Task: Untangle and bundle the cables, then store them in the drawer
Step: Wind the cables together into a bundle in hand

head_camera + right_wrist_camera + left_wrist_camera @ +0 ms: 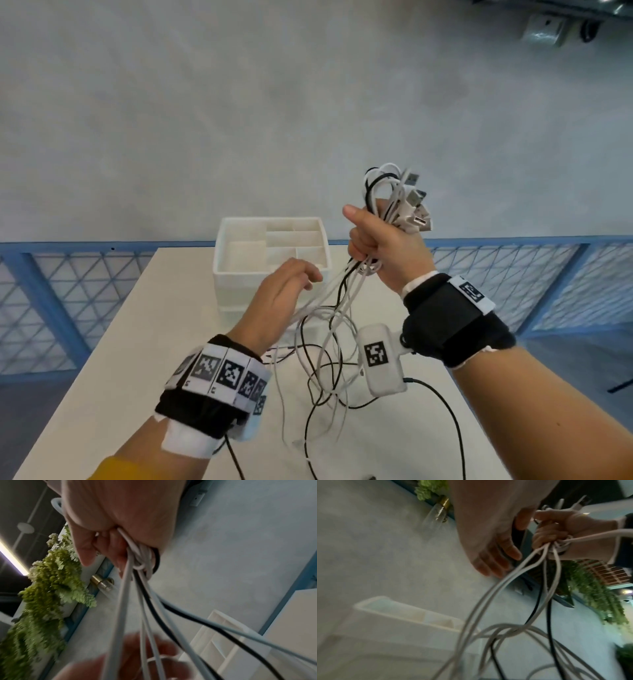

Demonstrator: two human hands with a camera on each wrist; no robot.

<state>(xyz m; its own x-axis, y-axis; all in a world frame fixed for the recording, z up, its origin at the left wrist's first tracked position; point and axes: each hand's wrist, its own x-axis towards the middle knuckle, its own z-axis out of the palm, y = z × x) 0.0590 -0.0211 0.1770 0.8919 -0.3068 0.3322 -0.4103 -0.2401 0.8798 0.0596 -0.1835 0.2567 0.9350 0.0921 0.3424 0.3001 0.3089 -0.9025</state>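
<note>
Raised above the right part of the white bench: right hand, fingers curled tight round a bunch of white and black cables. Above the fist, looped ends and several USB plugs sticking up and to the right. Below the fist, loose strands hanging down in a tangle to the bench top, some trailing toward the near edge.

Lower and to the left: left hand, back up, fingers loosely bent and apart, reaching into the hanging white strands just under the right fist. Strands crossing the fingers, but whether any strand is actually pinched cannot be told; blurred in both wrist views.

At the far end of the bench, just beyond the left hand: white drawer unit, top tray open to view and split into several compartments, with at least one more tier beneath. No cable inside the tray.

Marker bands on both wrists. Behind the bench, blue mesh railing and grey floor. Green hanging plants in the wrist views.
</note>
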